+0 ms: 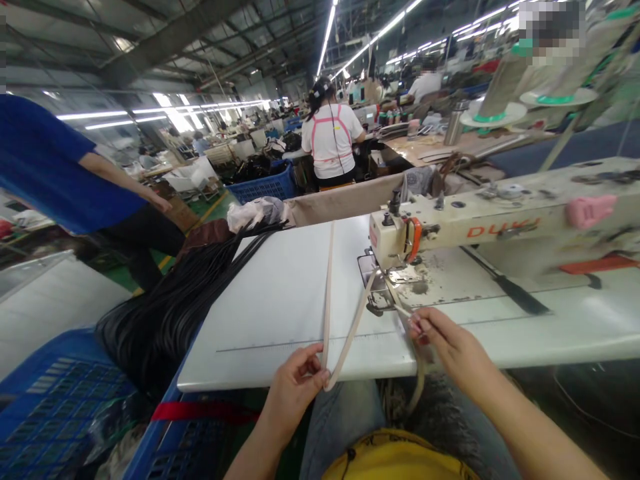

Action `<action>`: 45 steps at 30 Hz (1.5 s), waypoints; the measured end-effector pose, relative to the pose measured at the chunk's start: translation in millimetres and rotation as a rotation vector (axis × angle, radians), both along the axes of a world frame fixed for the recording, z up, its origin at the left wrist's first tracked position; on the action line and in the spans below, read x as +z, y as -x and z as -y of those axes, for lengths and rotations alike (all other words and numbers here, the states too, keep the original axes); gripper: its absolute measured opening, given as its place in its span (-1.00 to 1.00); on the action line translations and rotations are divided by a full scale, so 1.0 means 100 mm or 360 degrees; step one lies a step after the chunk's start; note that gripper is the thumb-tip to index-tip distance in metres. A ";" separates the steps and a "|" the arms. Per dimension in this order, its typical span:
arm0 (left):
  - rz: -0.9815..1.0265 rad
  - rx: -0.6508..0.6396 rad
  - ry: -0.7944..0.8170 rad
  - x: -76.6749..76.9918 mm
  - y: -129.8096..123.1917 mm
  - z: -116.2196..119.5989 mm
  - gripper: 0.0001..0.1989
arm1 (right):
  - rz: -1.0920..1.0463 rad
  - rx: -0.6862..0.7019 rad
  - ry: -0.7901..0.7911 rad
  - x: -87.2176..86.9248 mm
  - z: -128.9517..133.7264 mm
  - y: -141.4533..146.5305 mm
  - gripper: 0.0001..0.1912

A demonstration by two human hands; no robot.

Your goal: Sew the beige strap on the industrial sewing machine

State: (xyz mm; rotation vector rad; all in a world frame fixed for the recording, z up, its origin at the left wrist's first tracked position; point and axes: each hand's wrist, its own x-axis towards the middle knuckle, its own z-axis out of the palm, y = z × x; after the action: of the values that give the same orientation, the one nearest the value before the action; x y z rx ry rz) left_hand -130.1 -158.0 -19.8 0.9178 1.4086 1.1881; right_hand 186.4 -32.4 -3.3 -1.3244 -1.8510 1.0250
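A beige strip (351,333) is pinched in the grip of the left hand (295,387), thumb and fingers closed on it where it is bent back on itself, at the near edge of the white surface (270,287). From this bend, one length is laid toward the far edge and the other is led up to the needle area of the sewing machine (393,240). The grip of the right hand (443,337) is also closed: a thin pale piece (403,311), angled toward the needle area, is held at the fingertips; whether it is part of the strip cannot be told. Beside this hand, a beige length is hung over the near edge.

A printed scale (280,345) is crossed by the strip. A black-handled tool (520,295) is laid below the machine's arm. At the left, black strips (165,320) are heaped beside the surface, near a blue basket (55,407). Beyond, a person in a white top (331,137) is seen from behind, and a person in blue (55,163) is partly shown at the left.
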 end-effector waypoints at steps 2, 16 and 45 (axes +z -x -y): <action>0.0010 -0.0017 -0.0014 0.00 0.00 0.02 -0.45 | -0.0137 0.0260 0.0216 0.10 0.17 0.29 -0.59; 0.0087 -0.0071 0.0059 0.03 -0.04 0.05 -0.44 | -0.0064 0.0603 0.0316 0.06 0.36 0.92 -0.62; 0.0460 0.0033 0.0233 0.26 -0.24 0.08 -0.47 | 0.0513 0.0529 0.0141 0.19 0.52 1.01 -0.72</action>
State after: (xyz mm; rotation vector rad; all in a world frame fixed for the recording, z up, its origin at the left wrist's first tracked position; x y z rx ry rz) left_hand -105.6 -166.1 5.8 0.6046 1.2543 1.1647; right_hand 85.6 -84.3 15.8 -1.3208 -2.3520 1.1212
